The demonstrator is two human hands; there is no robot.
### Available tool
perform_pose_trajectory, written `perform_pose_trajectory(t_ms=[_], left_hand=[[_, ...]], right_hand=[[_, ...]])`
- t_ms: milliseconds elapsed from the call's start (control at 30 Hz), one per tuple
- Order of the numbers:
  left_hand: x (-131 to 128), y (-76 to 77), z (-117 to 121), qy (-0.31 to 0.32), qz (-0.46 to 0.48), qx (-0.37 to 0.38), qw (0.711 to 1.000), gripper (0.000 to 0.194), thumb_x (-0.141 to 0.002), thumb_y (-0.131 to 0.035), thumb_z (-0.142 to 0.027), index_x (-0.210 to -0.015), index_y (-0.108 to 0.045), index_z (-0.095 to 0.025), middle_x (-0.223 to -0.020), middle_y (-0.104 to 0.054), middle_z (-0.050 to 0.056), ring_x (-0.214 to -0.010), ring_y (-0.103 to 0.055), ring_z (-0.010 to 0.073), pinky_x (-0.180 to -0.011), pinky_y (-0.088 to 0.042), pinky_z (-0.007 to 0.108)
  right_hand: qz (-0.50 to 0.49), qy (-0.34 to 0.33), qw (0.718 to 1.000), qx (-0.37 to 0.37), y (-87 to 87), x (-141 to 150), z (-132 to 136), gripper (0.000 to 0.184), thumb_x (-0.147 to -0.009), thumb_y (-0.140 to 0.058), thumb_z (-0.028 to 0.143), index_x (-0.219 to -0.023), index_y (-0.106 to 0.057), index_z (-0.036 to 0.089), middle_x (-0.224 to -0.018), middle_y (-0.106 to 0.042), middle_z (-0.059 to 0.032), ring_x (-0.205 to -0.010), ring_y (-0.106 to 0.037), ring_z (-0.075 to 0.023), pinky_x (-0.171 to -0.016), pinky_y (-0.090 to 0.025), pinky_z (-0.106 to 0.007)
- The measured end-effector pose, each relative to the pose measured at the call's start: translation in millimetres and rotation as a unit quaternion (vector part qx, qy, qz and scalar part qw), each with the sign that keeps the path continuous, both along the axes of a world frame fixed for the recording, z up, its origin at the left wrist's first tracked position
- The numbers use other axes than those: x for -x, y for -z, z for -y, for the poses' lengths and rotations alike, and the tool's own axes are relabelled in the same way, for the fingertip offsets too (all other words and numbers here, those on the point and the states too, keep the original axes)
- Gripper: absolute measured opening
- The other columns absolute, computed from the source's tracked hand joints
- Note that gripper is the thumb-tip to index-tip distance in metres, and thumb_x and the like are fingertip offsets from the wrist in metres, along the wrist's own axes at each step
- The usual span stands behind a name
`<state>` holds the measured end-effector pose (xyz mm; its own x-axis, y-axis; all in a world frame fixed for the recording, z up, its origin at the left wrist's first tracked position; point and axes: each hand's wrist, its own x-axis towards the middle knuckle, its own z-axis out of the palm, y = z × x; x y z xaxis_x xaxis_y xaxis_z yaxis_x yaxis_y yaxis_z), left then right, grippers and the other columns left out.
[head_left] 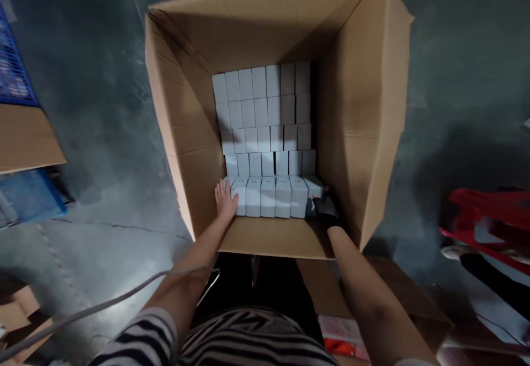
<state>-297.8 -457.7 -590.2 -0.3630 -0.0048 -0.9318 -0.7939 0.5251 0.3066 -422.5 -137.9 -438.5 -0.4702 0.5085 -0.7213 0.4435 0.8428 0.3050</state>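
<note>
A row of small white boxes (pixel 273 196) stands along the near wall of a large open cardboard carton (pixel 364 106), raised above the layer of identical white boxes (pixel 265 115) that fills the carton's floor back to its far wall. The left hand (pixel 226 199) lies flat and open against the left end of this row, fingers spread and pointing toward the far wall, pressing the end box. The right hand (pixel 325 207) (deep in the shadow of the carton's right wall) sits at the row's right end, touching the last box; how far it is open cannot be told. The row is thus held between the two hands. Outside the carton, a blue crate (pixel 14 73) sits at the far left and a red plastic object (pixel 488 217) on the right.
</note>
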Motion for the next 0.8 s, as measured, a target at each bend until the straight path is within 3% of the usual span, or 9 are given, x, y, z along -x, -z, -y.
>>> perform_pose_trajectory(t_ms=[67, 133, 200, 300, 400, 533, 667, 733, 800], left_hand=[[22.1, 14.0, 9.7, 0.055, -0.053, -0.032, 0.997, 0.064, -0.101, -0.045, -0.039, -0.163, -0.040, -0.022, -0.178, -0.013, 0.007, -0.165, -0.004, 0.0298, -0.134, -0.005, 0.052], [40.2, 33.4, 17.6, 0.095, -0.059, -0.067, 0.991, 0.061, -0.102, -0.044, -0.046, -0.160, -0.046, -0.025, -0.178, -0.017, 0.006, -0.165, -0.005, 0.0317, -0.133, -0.003, 0.056], [47.9, 49.8, 21.1, 0.126, -0.006, -0.127, 0.984, 0.063, -0.101, -0.046, -0.052, -0.157, -0.051, -0.025, -0.174, -0.029, 0.010, -0.163, -0.016, 0.0341, -0.131, -0.010, 0.058], [43.3, 60.1, 20.2, 0.149, 0.070, -0.193, 0.967, 0.060, -0.099, -0.049, -0.055, -0.149, -0.060, -0.023, -0.164, -0.047, 0.014, -0.156, -0.037, 0.0355, -0.129, -0.024, 0.053], [41.8, 60.3, 14.4, 0.144, 0.069, -0.187, 0.969, 0.061, -0.098, -0.051, -0.054, -0.147, -0.062, -0.019, -0.164, -0.045, 0.017, -0.155, -0.038, 0.0377, -0.129, -0.022, 0.054], [58.0, 54.7, -13.1, 0.147, -0.020, -0.199, 0.969, 0.067, -0.103, -0.039, -0.053, -0.162, -0.043, -0.020, -0.174, -0.026, 0.011, -0.163, -0.020, 0.0300, -0.133, -0.011, 0.049], [65.2, 41.4, -49.7, 0.225, -0.043, -0.302, 0.925, 0.073, -0.101, -0.039, -0.061, -0.165, -0.038, -0.025, -0.173, -0.031, 0.007, -0.161, -0.026, 0.0303, -0.131, -0.018, 0.048], [63.2, 37.0, -57.1, 0.255, -0.017, -0.325, 0.910, 0.076, -0.099, -0.041, -0.064, -0.165, -0.039, -0.024, -0.171, -0.034, 0.008, -0.158, -0.032, 0.0327, -0.129, -0.024, 0.047], [60.2, 36.0, -55.8, 0.264, -0.017, -0.322, 0.909, 0.077, -0.099, -0.041, -0.063, -0.164, -0.040, -0.022, -0.172, -0.032, 0.010, -0.158, -0.033, 0.0341, -0.128, -0.027, 0.047]], right_hand=[[0.002, -0.063, 0.998, 0.021, 5.6, 13.1, 13.9, 0.079, -0.097, -0.045, 0.041, -0.166, -0.024, 0.007, -0.169, -0.030, -0.0186, -0.157, -0.029, -0.0294, -0.131, -0.022, -0.039], [0.035, -0.167, 0.984, 0.042, 17.0, 28.3, 26.3, 0.073, -0.099, -0.047, 0.041, -0.163, -0.034, 0.010, -0.170, -0.031, -0.0170, -0.157, -0.027, -0.0314, -0.131, -0.019, -0.043], [0.123, -0.226, 0.965, 0.049, 30.9, 43.6, 34.9, 0.061, -0.100, -0.049, 0.046, -0.151, -0.055, 0.013, -0.161, -0.045, -0.0186, -0.150, -0.039, -0.0367, -0.126, -0.027, -0.050], [0.288, -0.203, 0.935, 0.043, 47.2, 62.1, 42.0, 0.056, -0.101, -0.048, 0.056, -0.129, -0.074, 0.015, -0.139, -0.066, -0.0201, -0.131, -0.060, -0.0386, -0.112, -0.044, -0.051], [0.332, -0.209, 0.919, 0.048, 55.0, 70.0, 51.0, 0.058, -0.102, -0.046, 0.058, -0.136, -0.070, 0.017, -0.143, -0.064, -0.0180, -0.134, -0.059, -0.0375, -0.113, -0.043, -0.049], [0.312, -0.216, 0.922, 0.078, 66.8, 61.8, 73.2, 0.065, -0.103, -0.047, 0.058, -0.157, -0.049, 0.021, -0.161, -0.048, -0.0145, -0.147, -0.045, -0.0369, -0.121, -0.034, -0.052], [0.348, -0.152, 0.918, 0.111, 82.0, 53.5, 81.8, 0.060, -0.100, -0.056, 0.060, -0.144, -0.063, 0.019, -0.152, -0.058, -0.0134, -0.138, -0.054, -0.0360, -0.118, -0.036, -0.052], [0.301, -0.126, 0.940, 0.101, 83.6, 56.3, 70.5, 0.059, -0.101, -0.054, 0.058, -0.143, -0.064, 0.018, -0.151, -0.059, -0.0128, -0.139, -0.054, -0.0344, -0.119, -0.036, -0.049], [0.191, -0.100, 0.974, 0.063, 79.3, 61.2, 49.7, 0.058, -0.102, -0.050, 0.054, -0.145, -0.062, 0.017, -0.152, -0.058, -0.0152, -0.140, -0.054, -0.0337, -0.120, -0.038, -0.047]])
